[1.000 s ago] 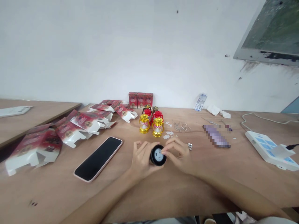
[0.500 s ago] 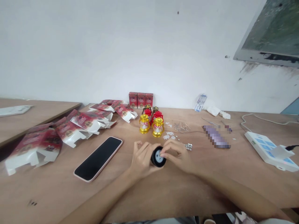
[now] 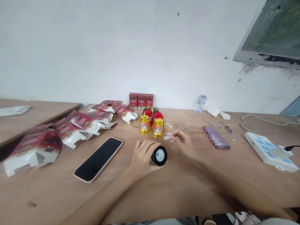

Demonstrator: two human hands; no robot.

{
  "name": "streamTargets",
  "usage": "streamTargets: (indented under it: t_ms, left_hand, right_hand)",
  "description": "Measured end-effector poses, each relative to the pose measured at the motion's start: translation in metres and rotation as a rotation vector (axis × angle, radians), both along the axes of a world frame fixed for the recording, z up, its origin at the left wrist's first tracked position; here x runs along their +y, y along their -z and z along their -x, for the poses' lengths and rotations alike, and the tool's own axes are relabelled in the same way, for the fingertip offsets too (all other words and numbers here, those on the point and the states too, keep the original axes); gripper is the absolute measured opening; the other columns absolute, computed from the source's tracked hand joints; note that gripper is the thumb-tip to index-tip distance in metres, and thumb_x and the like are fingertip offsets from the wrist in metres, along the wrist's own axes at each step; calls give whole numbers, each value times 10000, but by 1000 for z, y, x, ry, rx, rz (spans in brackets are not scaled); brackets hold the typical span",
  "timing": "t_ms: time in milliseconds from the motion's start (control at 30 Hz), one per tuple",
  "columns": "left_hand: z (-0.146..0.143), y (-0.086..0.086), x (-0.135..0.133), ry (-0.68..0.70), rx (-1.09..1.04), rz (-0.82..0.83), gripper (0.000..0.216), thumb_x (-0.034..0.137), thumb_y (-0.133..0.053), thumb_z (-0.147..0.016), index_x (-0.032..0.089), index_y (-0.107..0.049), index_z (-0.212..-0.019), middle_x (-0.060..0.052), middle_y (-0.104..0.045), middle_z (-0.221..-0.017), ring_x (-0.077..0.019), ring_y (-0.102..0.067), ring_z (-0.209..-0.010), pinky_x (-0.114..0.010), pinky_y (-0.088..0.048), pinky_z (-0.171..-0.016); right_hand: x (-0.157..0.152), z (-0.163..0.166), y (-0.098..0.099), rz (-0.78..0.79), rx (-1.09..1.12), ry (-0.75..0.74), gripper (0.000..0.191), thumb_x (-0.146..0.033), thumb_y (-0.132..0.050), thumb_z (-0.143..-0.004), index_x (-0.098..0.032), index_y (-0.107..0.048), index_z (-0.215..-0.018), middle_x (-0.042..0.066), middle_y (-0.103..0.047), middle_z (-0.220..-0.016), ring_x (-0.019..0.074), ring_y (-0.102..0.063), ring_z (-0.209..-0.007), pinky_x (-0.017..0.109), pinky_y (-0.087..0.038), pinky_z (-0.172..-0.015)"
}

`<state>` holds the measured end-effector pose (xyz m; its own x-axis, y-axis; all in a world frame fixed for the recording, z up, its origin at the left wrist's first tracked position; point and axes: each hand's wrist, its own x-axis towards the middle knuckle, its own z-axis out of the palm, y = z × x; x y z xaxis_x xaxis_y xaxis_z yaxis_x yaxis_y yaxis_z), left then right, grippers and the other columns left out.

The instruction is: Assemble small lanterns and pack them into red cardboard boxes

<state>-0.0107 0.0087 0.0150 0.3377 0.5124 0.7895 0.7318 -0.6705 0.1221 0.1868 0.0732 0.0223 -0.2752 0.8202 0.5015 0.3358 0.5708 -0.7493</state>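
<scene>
The left hand [image 3: 142,157] grips a black cylindrical housing [image 3: 159,155], its axis tipped so the pale recessed end faces the wearer. Apart from it, ahead and right, the right hand [image 3: 184,142] is nearer the small white pieces [image 3: 167,136]; whether its bent fingers pinch anything, I cannot tell.

Free lane between phone [image 3: 98,160] and left hand [image 3: 142,157] — gold lanterns [image 3: 158,128] in the way to red boxes [image 3: 141,100]

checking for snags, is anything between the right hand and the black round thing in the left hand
Nothing visible does: the tabletop shows in the gap between the right hand and the black round thing in the left hand. Small white pieces lie near the right hand, farther back than that gap.
</scene>
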Motion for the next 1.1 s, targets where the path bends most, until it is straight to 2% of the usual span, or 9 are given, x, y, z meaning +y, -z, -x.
streamTargets:
  t_ms: [100,167,233,400,567,667,833,1000,1100]
  left_hand:
    - [3,-1,2,-32,-84,88,448,484,-684,-657,169,-584,-960,-72,-613,-876,-210,-565,-801,-315,-400,-711]
    - [4,-2,4,-27,-204,205,408,472,-671,-677,172,-577,-937,-54,-596,-846,-193,-564,-781,-294,-428,-698]
    - [4,-2,7,-18,-366,352,354,437,-657,-703,179,-570,-928,-37,-608,-855,-180,-575,-789,-274,-443,-698]
    - [6,-1,21,-25,-887,632,327,448,-623,-722,153,-601,-861,-25,-618,-808,-173,-575,-791,-262,-455,-698]
    - [9,-1,31,118,-1427,925,362,422,-693,-646,151,-580,-857,-26,-610,-824,-162,-603,-675,-268,-511,-561]
    - [10,-2,31,182,-1599,1079,293,345,-677,-670,179,-581,-891,-22,-631,-836,-149,-621,-636,-267,-538,-542]
    - [9,-2,31,172,-1694,1248,205,321,-620,-731,173,-589,-870,-35,-650,-751,-138,-623,-575,-237,-530,-513]
    - [9,-4,32,137,-1646,1240,220,352,-603,-741,167,-581,-859,-46,-655,-739,-149,-634,-581,-243,-529,-511]
    - [8,-6,31,132,-1665,1236,203,336,-589,-752,163,-580,-856,-51,-656,-750,-150,-636,-587,-252,-540,-524]
  right_hand:
    - [42,-32,-2,-124,-684,360,247,-243,-385,-912,-168,-565,-1064,83,-639,-1067,172,-576,-982,286,-422,-839]
    - [64,-55,0,-107,-837,436,280,-135,-412,-856,-129,-574,-1084,133,-631,-1104,239,-542,-1053,354,-382,-888]
    - [77,-73,6,-80,-949,473,276,-113,-456,-812,-96,-595,-1049,168,-653,-1031,289,-546,-1033,392,-369,-871]
    - [87,-90,24,-69,-1150,472,223,-185,-423,-875,-102,-623,-925,167,-664,-961,262,-583,-942,340,-375,-806]
    - [93,-92,34,-127,-1254,449,262,-149,-361,-905,-81,-610,-949,162,-650,-971,246,-566,-950,327,-362,-823]
    - [94,-94,36,-167,-1275,439,251,-110,-356,-895,-73,-593,-970,166,-639,-985,247,-555,-945,335,-362,-818]
    - [93,-96,27,-212,-1231,479,242,-28,-361,-843,-59,-572,-958,195,-629,-947,267,-545,-917,352,-357,-789]
    - [99,-94,2,-232,-1079,508,272,8,-311,-827,-61,-562,-906,226,-618,-931,288,-540,-921,374,-357,-793]
    - [96,-89,-11,-227,-926,527,241,-55,-303,-868,-79,-541,-891,216,-614,-918,279,-545,-922,369,-372,-791]
